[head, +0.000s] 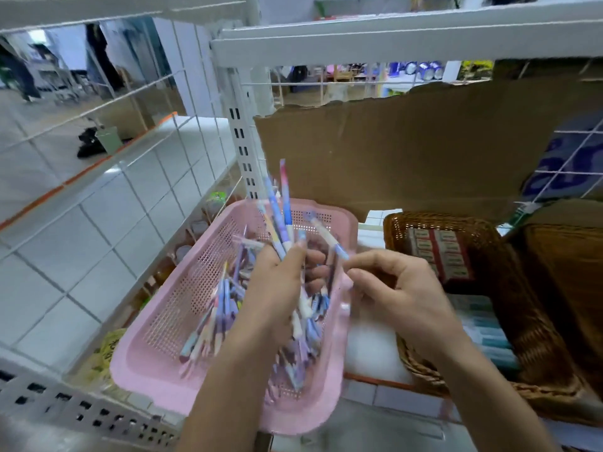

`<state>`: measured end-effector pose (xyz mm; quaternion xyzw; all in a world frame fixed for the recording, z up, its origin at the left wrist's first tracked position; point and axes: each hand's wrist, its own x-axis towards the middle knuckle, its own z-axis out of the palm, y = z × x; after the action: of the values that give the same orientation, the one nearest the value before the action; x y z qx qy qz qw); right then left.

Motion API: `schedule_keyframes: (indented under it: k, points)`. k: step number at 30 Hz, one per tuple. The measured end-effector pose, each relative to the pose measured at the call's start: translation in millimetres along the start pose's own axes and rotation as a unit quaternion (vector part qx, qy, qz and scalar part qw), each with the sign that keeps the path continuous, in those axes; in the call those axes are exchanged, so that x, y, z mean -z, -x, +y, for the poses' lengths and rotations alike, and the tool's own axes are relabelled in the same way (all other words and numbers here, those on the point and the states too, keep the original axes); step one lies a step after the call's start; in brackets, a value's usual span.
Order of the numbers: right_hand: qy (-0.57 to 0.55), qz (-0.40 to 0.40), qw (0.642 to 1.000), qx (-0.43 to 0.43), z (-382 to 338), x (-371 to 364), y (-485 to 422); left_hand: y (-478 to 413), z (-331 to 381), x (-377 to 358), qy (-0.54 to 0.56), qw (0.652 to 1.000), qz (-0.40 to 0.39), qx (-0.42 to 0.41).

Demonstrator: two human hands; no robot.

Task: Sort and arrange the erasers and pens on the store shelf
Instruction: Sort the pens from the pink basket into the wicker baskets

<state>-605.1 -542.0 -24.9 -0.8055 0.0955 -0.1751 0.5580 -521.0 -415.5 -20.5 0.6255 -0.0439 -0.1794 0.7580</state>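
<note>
Head view: my left hand point(280, 282) clasps a bundle of pens point(281, 207) upright over the pink basket point(169, 308), probably to even them, my right hand point(394, 288) pinching a single pen point(328, 234)

Two forearms point(483, 380) come in from the bottom edge, both bare up to the frame border.
The left hand point(284, 275), lower centre, is bare. Its thumb tip shows what looks like a long pale-blue nail, too blurred to be sure.
The right hand point(388, 288), right of centre, is bare and slightly smeared.
</note>
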Motion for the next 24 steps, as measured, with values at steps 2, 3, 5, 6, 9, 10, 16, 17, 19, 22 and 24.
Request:
schedule_keyframes:
  k: [2,3,5,6,9,10,16,17,19,22,24]
  points:
    - [-0.066,0.048,0.996,-0.032,2.1,21.4,6.3,1.4,-2.3,-32.3,0.033,0.999,-0.034,0.017]
    - [-0.1,0.064,0.991,-0.054,3.2,32.8,9.5,2.2,-4.0,-50.4,0.039,0.998,-0.042,0.019]
    - [-0.128,0.087,0.984,-0.092,7.0,58.3,15.0,3.0,-8.8,-87.7,0.065,0.997,-0.038,0.036]
    - [-0.114,0.095,0.984,-0.102,11.9,72.8,17.7,3.8,-12.5,-107.2,0.076,0.995,-0.044,0.045]
    - [-0.086,0.132,0.98,-0.123,27.7,120.7,28.0,9.7,-23.7,-164.3,0.063,0.993,-0.072,0.063]
    - [-0.084,0.152,0.976,-0.133,34.7,137.9,31.0,11.3,-28.6,-181.7,0.061,0.992,-0.086,0.074]
    - [-0.1,0.209,0.958,-0.17,73.2,237.3,42.8,24.5,-58.3,-274.7,0.083,0.985,-0.092,0.121]
    - [-0.087,0.22,0.958,-0.164,81.7,251.3,42.9,26.6,-63.8,-285.8,0.087,0.987,-0.078,0.113]
    - [-0.039,0.223,0.96,-0.167,101.0,274.0,39.9,30.9,-72.3,-303.3,0.101,0.988,-0.055,0.106]
    - [0.075,0.179,0.961,-0.195,129.8,295.7,30.6,36.2,-83.4,-321.4,0.132,0.983,-0.028,0.127]
    - [0.182,0.123,0.951,-0.216,145.1,302.1,21.7,38.9,-90.9,-330.5,0.154,0.978,-0.015,0.137]
